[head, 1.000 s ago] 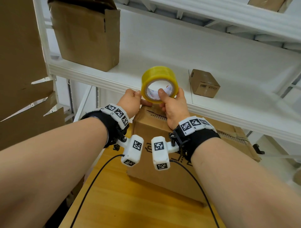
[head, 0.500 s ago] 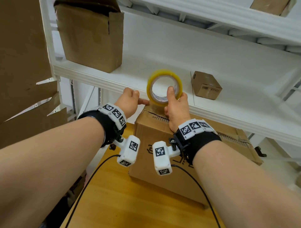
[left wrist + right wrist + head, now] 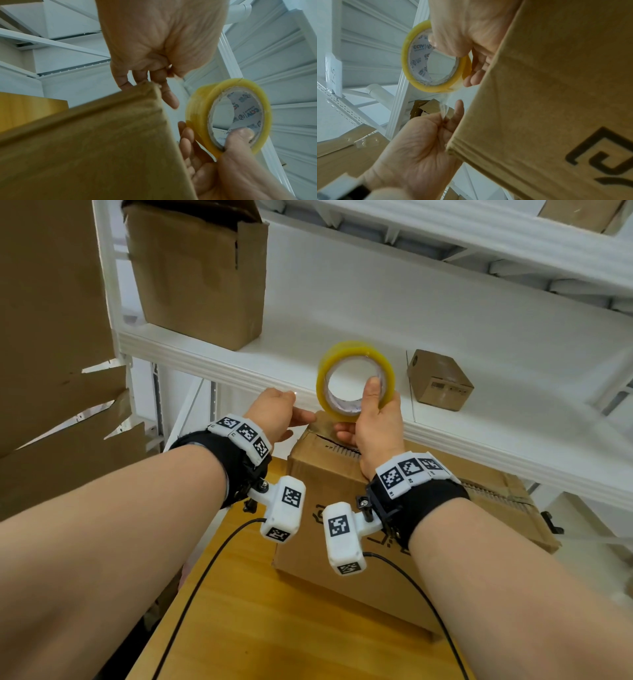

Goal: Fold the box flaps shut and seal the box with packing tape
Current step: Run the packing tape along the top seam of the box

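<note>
A closed cardboard box lies on the wooden table, its top seam running away to the right. Just above the box's far left corner, my right hand grips a yellow tape roll, thumb inside the core. My left hand is beside that corner. In the right wrist view a short clear tape strip runs from the roll down to my left hand, which pinches its end. The left wrist view shows the roll to the right of the box corner.
A white shelf juts out right behind the box, just past my hands. On it stand an open cardboard box at the left and a small carton at the right. Torn cardboard sheets hang at the far left. Black cables trail over the table.
My left hand has come off the roll and now holds only the tape end. The right hand has drawn the roll a little rightward, so a short strip spans the gap.
</note>
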`<state>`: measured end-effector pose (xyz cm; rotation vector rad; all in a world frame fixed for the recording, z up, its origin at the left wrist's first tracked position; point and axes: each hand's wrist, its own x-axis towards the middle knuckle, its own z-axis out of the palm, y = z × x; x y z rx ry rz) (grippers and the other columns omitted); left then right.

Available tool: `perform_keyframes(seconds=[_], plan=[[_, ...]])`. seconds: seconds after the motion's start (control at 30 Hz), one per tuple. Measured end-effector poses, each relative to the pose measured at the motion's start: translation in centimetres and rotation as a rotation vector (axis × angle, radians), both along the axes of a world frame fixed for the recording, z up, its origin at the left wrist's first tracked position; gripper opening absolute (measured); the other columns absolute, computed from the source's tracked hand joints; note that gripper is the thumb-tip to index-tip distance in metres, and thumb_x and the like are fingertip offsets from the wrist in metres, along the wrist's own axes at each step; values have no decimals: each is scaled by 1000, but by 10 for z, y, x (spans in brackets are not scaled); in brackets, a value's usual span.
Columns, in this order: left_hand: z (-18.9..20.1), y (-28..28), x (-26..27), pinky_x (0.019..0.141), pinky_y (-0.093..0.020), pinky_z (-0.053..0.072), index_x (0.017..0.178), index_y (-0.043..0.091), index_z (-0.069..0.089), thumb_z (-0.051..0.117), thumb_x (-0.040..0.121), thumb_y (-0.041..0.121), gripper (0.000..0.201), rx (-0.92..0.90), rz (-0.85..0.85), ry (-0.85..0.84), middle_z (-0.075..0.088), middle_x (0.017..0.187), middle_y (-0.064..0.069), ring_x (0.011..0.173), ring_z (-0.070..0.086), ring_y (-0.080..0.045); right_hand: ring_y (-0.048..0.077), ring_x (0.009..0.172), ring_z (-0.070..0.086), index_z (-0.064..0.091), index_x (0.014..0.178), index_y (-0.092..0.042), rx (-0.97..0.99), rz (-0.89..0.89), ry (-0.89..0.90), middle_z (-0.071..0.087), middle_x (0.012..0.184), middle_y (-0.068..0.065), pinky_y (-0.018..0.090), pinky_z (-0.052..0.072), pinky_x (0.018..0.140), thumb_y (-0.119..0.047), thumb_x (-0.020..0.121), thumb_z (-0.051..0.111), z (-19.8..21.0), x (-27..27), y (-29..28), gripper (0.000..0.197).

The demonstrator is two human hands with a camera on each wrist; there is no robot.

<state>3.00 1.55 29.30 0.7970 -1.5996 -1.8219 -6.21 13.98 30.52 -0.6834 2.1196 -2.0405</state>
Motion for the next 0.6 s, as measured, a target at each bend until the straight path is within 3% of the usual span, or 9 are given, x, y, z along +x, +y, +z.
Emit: perform_keyframes(seconds=[0.13,0.27,0.37,0.5,0.6], plan=[[1,-9,8,85,-35,48,125,10,46,30,102,20,29,53,21,20,73,77,-4,78,72,-17,22,79,71,44,115,-30,-18,38,7,59,95,0,45,64,75,-61,99,42,0,-2,-1,35],[-4,-15,10,74,-30,47,131,6,46,29,104,21,35,88,27,33,70,72,-2,76,73,-18,29,99,68,47,99,-39,-16,49,43,60,96,-1,55,60,86,-73,89,46,-2,-1,-3,36],[-13,-18,12,74,-30,47,135,7,43,29,104,22,37,108,41,39,70,68,0,75,74,-18,22,94,67,51,100,-33,-34,66,16,62,97,0,52,61,86,-80,78,52,0,0,0,51],[-20,-17,17,74,-30,47,130,9,42,29,106,23,31,133,27,42,69,72,-1,74,73,-17,33,97,71,59,96,-24,-4,43,47,71,100,13,53,61,85,-103,39,53,-1,3,-1,98],[-23,-13,17,76,-31,47,125,10,43,30,107,24,26,164,17,43,69,74,-2,72,72,-16,35,91,71,60,90,-22,-18,44,30,65,88,10,57,60,83,-100,42,58,0,5,0,92]])
